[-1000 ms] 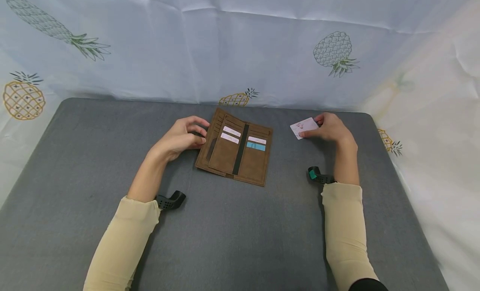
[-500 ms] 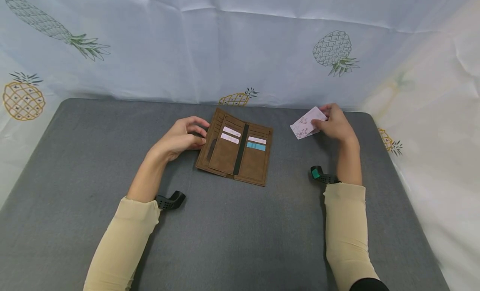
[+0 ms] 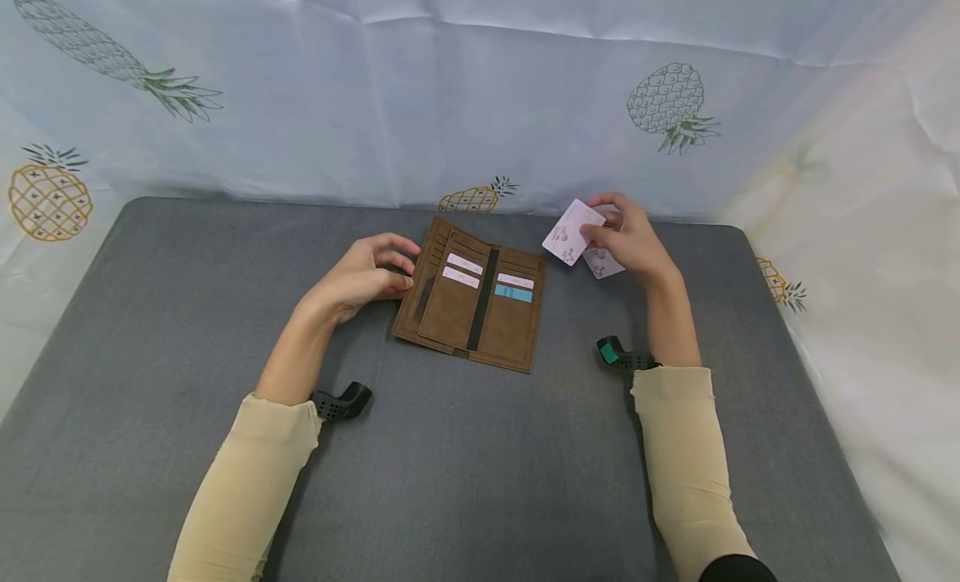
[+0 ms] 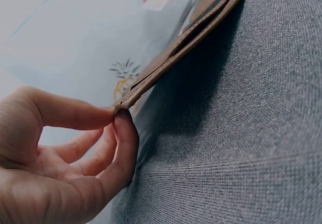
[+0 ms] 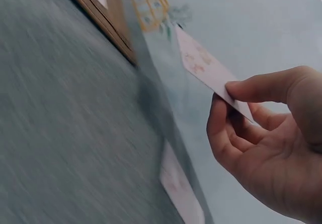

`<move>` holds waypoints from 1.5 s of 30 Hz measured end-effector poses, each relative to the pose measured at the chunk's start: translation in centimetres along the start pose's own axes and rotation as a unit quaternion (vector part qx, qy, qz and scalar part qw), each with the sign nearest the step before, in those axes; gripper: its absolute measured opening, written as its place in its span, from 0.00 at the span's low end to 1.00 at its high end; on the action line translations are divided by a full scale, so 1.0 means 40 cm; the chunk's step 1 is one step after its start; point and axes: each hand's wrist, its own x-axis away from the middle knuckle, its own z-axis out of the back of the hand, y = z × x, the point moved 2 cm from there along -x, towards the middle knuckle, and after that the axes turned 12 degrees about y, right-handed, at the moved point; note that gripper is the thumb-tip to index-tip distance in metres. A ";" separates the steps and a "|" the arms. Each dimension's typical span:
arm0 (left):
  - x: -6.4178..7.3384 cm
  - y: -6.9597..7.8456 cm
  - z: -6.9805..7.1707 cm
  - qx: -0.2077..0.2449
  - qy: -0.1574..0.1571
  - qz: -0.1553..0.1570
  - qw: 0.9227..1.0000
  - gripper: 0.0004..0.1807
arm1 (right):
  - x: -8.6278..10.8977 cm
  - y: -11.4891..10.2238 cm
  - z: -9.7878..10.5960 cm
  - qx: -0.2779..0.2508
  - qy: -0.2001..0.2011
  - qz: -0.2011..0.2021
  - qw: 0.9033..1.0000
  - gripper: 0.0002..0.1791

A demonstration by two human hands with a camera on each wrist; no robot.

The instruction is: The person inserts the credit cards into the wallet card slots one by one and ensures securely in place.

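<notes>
A brown wallet (image 3: 450, 311) lies spread at the middle of the table, with two pink cards in its left-hand slots and a pink card (image 3: 515, 281) above a blue card (image 3: 513, 293) on its right side. My left hand (image 3: 367, 269) pinches the wallet's left edge between thumb and forefinger, which the left wrist view shows at the corner. Between thumb and fingers my right hand (image 3: 626, 236) holds a pink card (image 3: 567, 232) with a flower print, raised just right of the wallet. Another pink card (image 3: 602, 263) lies on the table beneath that hand, partly covered.
The grey table (image 3: 480, 465) runs back to a white cloth (image 3: 480, 90) printed with pineapples. Each wrist carries a black camera mount, the left one (image 3: 343, 401) near the wallet's lower left.
My right hand has lifted one pink card off the other and carried it left toward the wallet, uncovering the card below. The left hand and the wallet stay where they were.
</notes>
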 end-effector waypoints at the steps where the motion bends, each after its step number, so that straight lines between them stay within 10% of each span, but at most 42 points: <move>1: 0.000 0.001 0.000 -0.001 0.000 0.000 1.000 0.27 | -0.001 -0.003 -0.012 -0.006 -0.004 0.003 1.000 0.24; 17: 0.001 0.004 0.002 0.006 -0.003 0.008 1.000 0.26 | -0.009 -0.009 -0.131 -0.050 -0.038 0.018 0.998 0.22; 45: -0.001 0.004 0.002 0.006 -0.004 0.011 1.000 0.27 | -0.010 -0.012 -0.153 0.012 -0.065 0.022 0.998 0.21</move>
